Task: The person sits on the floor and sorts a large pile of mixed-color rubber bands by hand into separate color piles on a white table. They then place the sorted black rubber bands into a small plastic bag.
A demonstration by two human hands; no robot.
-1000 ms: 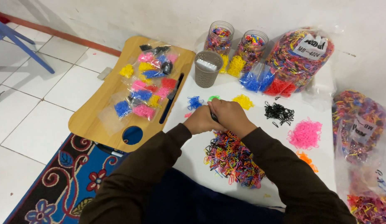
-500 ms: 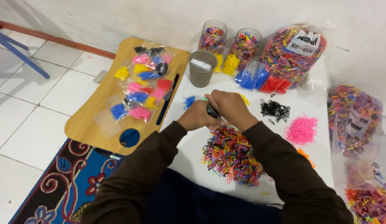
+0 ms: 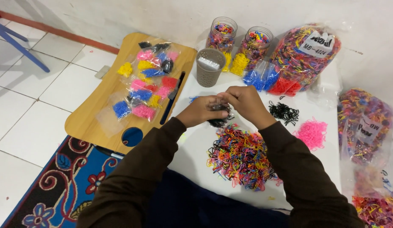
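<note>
Both hands, left hand (image 3: 203, 110) and right hand (image 3: 246, 101), pinch a clump of black elastic bands (image 3: 218, 119) together above the mixed-colour pile (image 3: 241, 157), keeping it separate.

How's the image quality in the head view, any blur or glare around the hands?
Head view: even, soft light; both hands, left hand and right hand, slightly motion-softened; black bands between them hard to resolve; mild glare on the plastic bag; mixed band pile sharp.

band heap (image 3: 241, 158) before hands; cup (image 3: 208, 67) behind; tray (image 3: 95, 114) left.
</note>
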